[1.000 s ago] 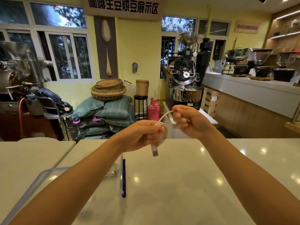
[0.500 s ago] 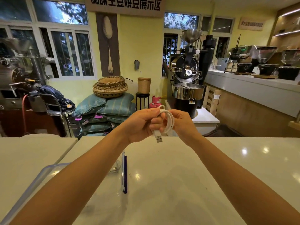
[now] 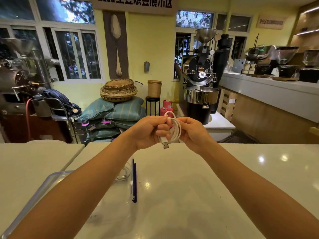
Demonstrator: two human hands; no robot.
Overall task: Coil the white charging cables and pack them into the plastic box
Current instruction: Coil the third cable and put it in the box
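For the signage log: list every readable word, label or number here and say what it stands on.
"展示区": the end of the wall banner; tops cut off, earlier characters not safely readable.
Small wall sign: too blurred to read.
No other text shows.

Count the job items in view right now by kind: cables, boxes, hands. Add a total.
Cables: 2, the coiled cable held in the hands and a second cable showing through the box wall
Box: 1, the clear plastic box
Hands: 2, left hand and right hand, both gripping the coiled cable
Total: 5; the left arm may hide more in the box.
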